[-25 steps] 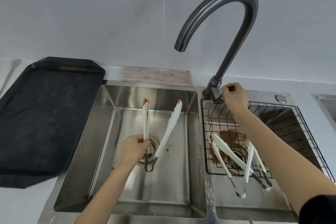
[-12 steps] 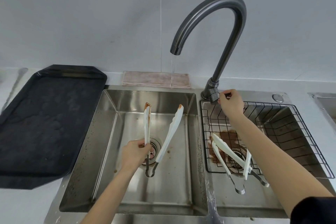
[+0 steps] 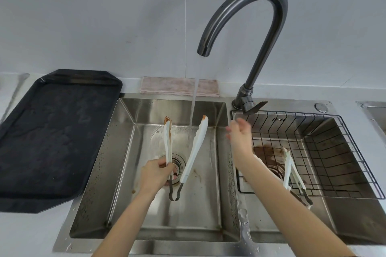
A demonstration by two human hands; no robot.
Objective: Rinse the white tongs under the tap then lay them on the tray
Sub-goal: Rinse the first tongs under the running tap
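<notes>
My left hand [image 3: 155, 174] grips one arm of the white tongs [image 3: 195, 148] over the left sink basin [image 3: 146, 221]; the tongs spread in a V, tips up and stained brown. Water runs from the dark curved tap [image 3: 246, 16] and falls between the two arms. My right hand [image 3: 240, 137] hovers with fingers apart, holding nothing, between the two basins and below the tap's lever [image 3: 258, 106]. A black tray [image 3: 54, 133] lies on the counter to the left of the sink.
More white tongs [image 3: 289, 171] lie in the wire basket [image 3: 338, 152] in the right basin, partly hidden by my right forearm, near a brown stain. A folded pink cloth [image 3: 167, 87] sits behind the left basin against the wall.
My right hand left the tap's lever and moved down and left. Water now flows in a steady stream. The tongs stay held in the left basin.
</notes>
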